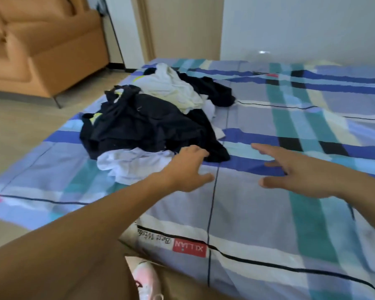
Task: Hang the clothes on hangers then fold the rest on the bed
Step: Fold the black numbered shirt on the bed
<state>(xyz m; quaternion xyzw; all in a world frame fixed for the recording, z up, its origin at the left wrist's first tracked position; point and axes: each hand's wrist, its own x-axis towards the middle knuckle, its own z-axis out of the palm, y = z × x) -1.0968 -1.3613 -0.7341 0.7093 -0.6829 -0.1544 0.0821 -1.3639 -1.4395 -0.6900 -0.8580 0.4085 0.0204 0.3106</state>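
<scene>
A heap of clothes [152, 118] lies on the left part of the bed [268, 202], which has a blue, teal and white plaid sheet. Dark garments make up most of the heap, with a cream top [171, 87] on it and a pale lavender garment [130, 163] at its near edge. My left hand [188, 167] is stretched out at the heap's near right edge, fingertips by the dark cloth, holding nothing. My right hand [297, 172] hovers over the bare sheet to the right, fingers spread. No hangers are in view.
An orange sofa [41, 44] stands at the back left on the pale floor. A white wall runs behind the bed, with a door frame [147, 29] beside it. A pink and white shoe [147, 280] shows at the bed's near edge.
</scene>
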